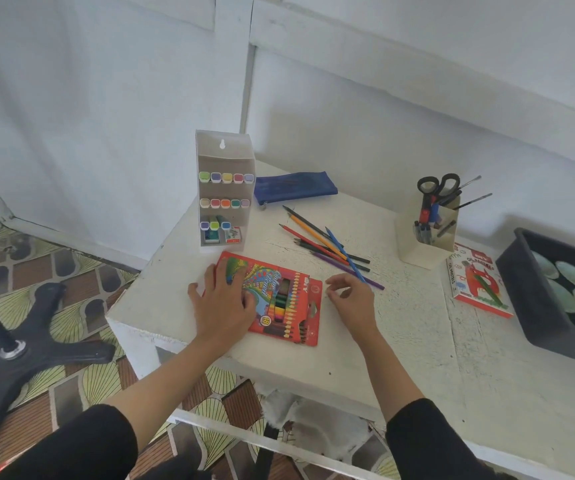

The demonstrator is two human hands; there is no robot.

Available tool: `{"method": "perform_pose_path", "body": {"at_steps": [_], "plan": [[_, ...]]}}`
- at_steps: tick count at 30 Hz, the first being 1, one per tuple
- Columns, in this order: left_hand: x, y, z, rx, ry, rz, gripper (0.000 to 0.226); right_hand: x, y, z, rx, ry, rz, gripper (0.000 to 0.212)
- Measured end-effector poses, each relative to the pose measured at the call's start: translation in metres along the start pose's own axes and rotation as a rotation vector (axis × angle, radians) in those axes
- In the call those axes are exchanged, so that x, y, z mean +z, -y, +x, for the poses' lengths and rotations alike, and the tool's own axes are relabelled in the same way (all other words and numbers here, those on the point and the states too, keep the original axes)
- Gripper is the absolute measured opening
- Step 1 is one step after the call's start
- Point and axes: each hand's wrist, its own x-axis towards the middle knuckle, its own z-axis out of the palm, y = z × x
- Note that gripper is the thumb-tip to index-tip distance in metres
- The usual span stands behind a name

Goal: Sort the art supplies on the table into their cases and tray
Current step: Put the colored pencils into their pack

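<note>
Left hand (225,299) flat, pressing box (286,303) on bench (400,341). Right hand (350,294) loosely curled, empty, beside box; pencils (331,247) just beyond it. Risk: crossed pencils scatter if one dragged out.

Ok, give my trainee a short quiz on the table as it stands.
1. True or false: the left hand rests flat on the red pencil box.
2. The zip pouch is: A) red B) blue C) green.
3. What black-handled tool stands in the white holder?
Key: 1 true; 2 B; 3 scissors.
</note>
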Motion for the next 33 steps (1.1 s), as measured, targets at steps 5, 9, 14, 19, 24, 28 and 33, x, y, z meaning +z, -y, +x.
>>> {"method": "perform_pose_path", "body": {"at_steps": [5,9,14,19,24,28,33], "plan": [[-0.001,0.0,0.002,-0.023,0.011,-0.004,0.061,-0.027,0.004,0.042,-0.015,-0.06,-0.059,0.013],[-0.001,0.0,0.001,-0.028,0.002,-0.016,0.058,-0.03,0.01,0.077,-0.062,-0.012,-0.217,0.013],[0.002,0.001,0.003,-0.028,-0.017,-0.019,0.057,-0.02,0.007,0.112,0.074,0.037,-0.38,0.019],[0.003,0.001,0.003,-0.023,-0.034,-0.01,0.055,-0.011,0.008,0.118,0.147,0.089,-0.461,0.027],[0.005,0.002,0.004,-0.017,-0.045,0.011,0.055,-0.016,0.011,0.112,0.108,-0.042,-0.376,0.022],[0.006,0.002,0.005,-0.009,-0.054,0.027,0.054,-0.03,0.018,0.099,0.008,-0.133,-0.24,0.02],[0.005,0.001,0.005,-0.001,-0.058,0.024,0.056,-0.052,0.026,0.068,0.033,-0.13,0.13,0.019]]}}
